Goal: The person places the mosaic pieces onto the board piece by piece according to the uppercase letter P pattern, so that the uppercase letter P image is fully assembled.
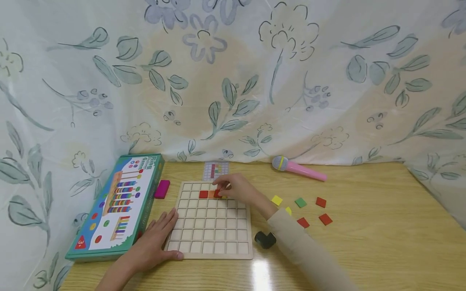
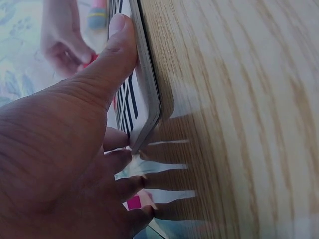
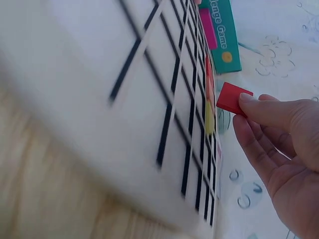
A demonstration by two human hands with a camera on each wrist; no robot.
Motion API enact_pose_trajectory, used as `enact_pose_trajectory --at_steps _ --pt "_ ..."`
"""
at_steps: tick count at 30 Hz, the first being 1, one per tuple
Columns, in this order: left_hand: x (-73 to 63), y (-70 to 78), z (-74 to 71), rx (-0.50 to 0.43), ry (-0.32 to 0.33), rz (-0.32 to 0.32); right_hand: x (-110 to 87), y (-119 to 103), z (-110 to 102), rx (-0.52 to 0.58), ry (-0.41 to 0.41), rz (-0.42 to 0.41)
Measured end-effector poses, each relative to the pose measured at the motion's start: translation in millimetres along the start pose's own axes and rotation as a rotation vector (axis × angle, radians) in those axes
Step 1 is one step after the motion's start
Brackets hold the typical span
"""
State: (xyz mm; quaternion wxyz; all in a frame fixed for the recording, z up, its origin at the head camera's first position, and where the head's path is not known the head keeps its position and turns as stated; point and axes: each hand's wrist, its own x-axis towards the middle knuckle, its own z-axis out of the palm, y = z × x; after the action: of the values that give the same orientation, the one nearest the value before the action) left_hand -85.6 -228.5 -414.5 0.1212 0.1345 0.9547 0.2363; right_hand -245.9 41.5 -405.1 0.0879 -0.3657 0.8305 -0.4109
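Observation:
My right hand [image 1: 238, 188] pinches a red square tile [image 3: 230, 98] between thumb and fingers, close over the far rows of a wooden grid board [image 1: 210, 223]. A red tile [image 1: 203, 194] lies in a cell there, with an orange tile [image 1: 211, 194] beside it. In the right wrist view a yellow tile [image 3: 209, 118] sits in the same row. Against the board's near left corner rests my left hand [image 1: 154, 241], its fingers spread along the left side and its thumb on the front edge. Just beyond the board lies a small printed card [image 1: 215, 169] with a coloured grid pattern.
A boxed game [image 1: 123, 202] and a magenta block [image 1: 162, 189] are on the left. Several loose tiles, including a green tile [image 1: 300, 202] and a red tile [image 1: 325, 219], lie right of the board. A pink toy microphone [image 1: 303, 169] and a black object [image 1: 265, 240] are also there.

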Motion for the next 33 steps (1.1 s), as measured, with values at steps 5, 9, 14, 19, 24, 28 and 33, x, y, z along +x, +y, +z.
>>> enact_pose_trajectory --at_steps 5,9,14,19,24,28,33 --pt "0.3 -1.3 1.1 0.004 0.007 0.003 11.4 -10.8 11.7 0.029 -0.001 0.014" --pt "0.7 -1.9 1.6 0.003 0.007 0.0 18.4 -17.7 23.4 0.032 -0.024 0.012" --pt "0.4 -2.4 2.5 0.004 0.015 0.009 22.6 -21.7 35.5 0.01 -0.058 0.006" --pt "-0.1 -2.9 3.6 0.003 0.029 0.023 23.2 -23.8 41.4 -0.035 -0.063 0.019" --pt "-0.7 -3.3 4.4 0.008 0.038 0.031 23.3 -25.2 44.3 -0.077 -0.062 0.031" --pt "-0.8 -4.1 5.4 0.016 0.043 0.037 23.4 -25.6 46.0 -0.102 -0.064 0.048" --pt "-0.9 -4.4 5.9 0.02 0.053 0.041 23.5 -25.5 47.7 -0.134 -0.078 0.062"
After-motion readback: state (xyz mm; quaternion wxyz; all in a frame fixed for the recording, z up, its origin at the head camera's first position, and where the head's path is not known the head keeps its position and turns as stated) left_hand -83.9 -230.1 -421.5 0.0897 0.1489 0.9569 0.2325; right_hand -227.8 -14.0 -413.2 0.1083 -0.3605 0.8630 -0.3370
